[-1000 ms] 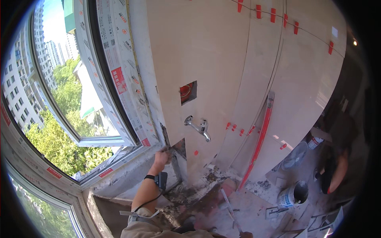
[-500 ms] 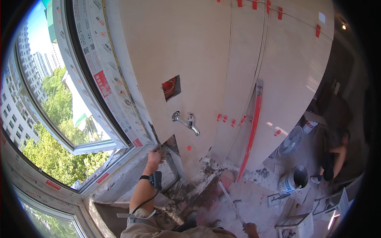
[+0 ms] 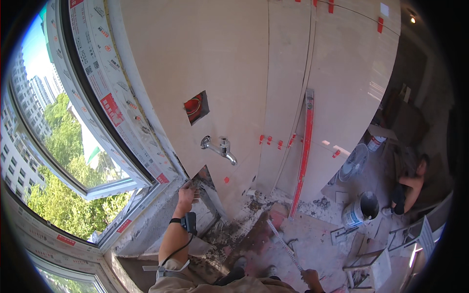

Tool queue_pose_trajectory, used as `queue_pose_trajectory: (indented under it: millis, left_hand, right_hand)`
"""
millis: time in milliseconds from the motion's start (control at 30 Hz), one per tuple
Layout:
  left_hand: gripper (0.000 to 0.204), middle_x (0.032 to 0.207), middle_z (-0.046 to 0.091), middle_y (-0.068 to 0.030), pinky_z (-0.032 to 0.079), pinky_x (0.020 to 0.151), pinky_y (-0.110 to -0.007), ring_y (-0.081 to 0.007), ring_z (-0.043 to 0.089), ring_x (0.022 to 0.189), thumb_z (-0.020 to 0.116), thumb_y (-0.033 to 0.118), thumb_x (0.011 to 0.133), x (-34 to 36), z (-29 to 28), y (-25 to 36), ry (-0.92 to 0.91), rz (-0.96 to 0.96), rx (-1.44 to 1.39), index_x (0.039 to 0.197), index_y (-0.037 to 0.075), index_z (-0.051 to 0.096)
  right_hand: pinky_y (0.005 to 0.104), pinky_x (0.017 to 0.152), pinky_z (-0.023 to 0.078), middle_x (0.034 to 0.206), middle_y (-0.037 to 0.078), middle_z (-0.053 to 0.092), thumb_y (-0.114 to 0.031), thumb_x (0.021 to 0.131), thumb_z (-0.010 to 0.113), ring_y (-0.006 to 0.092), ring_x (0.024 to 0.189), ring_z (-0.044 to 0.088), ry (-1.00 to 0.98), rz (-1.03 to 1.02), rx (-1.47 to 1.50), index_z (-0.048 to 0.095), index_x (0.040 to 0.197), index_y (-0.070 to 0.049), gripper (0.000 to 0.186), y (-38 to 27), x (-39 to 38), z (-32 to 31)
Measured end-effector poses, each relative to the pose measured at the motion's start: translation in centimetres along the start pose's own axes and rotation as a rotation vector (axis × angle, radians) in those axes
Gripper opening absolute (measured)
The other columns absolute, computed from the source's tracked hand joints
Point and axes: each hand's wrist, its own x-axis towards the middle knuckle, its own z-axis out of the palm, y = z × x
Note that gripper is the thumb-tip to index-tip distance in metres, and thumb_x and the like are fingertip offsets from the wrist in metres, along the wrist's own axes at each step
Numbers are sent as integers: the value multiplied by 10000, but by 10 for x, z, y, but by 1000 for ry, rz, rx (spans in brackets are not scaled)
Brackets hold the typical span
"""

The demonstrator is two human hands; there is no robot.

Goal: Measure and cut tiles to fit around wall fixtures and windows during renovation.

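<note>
My left hand (image 3: 187,196) reaches to the rough grey ledge (image 3: 168,207) under the window, beside the cut-out lower corner of the large beige wall tile (image 3: 210,53). Its fingers look stretched toward that corner, and no held thing shows in them. A dark device is strapped to my left wrist, with a cable running up the forearm. Low in the view, my right hand (image 3: 310,277) closes round the near end of a long white measuring strip (image 3: 284,244), which slants over the floor. Above my left hand, a chrome tap (image 3: 220,148) sticks out of the tile.
A red level (image 3: 304,161) leans against the tiles. On the right are a bucket (image 3: 360,213), a fan (image 3: 353,162), a metal-framed stool (image 3: 369,268) and a crouching person (image 3: 409,188). An open window (image 3: 73,146) is at left. Rubble lies along the wall's foot.
The view has shifted, so the wall and tap appear farther left. My left hand stays by the tile corner, its fingers now straighter. My right hand still holds the strip.
</note>
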Motion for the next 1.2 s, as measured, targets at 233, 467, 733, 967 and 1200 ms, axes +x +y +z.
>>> queue_pose_trajectory:
  millis: [233, 467, 733, 967, 1200]
  left_hand:
    - [343, 793, 580, -4, 424, 563, -252, -116, 531, 655, 465, 75, 873, -9, 0, 30, -174, 146, -84, 1207, 61, 545]
    - [349, 1012, 626, -60, 424, 762, -248, -148, 557, 842, 447, 69, 871, -10, -1, 68, -155, 419, -63, 1196, -1, 551]
    - [340, 951, 612, -44, 444, 780, -254, -133, 573, 854, 430, 101, 885, -7, -27, 71, -273, 584, 213, 1177, -30, 547]
    - [233, 1056, 604, -52, 476, 810, -298, -205, 582, 971, 475, 21, 883, 7, -28, 68, -256, 633, 343, 1078, -14, 599]
    - [415, 1245, 522, -63, 364, 989, -344, -190, 493, 1156, 410, 262, 941, -5, -26, 69, -349, 393, 43, 1300, 67, 480]
  right_hand:
    - [335, 526, 503, 617, 118, 642, -327, 814, 498, 219, 515, 614, 52, 314, 328, 655, 728, 1, 374, -38, -12, -17]
    - [335, 523, 494, 612, 118, 638, -321, 793, 533, 206, 511, 599, 87, 298, 396, 665, 744, 15, 364, -42, -11, -10]
    - [335, 522, 494, 627, 106, 644, -331, 791, 542, 195, 518, 598, 49, 446, 445, 674, 786, 3, 359, -40, -18, -4]
    - [335, 507, 491, 616, 111, 633, -325, 809, 526, 194, 516, 599, 78, 302, 412, 664, 768, 5, 361, -31, -9, 13]
    - [327, 498, 468, 612, 104, 629, -292, 807, 567, 178, 506, 576, 189, 184, 389, 667, 756, 22, 333, -50, 6, 9]
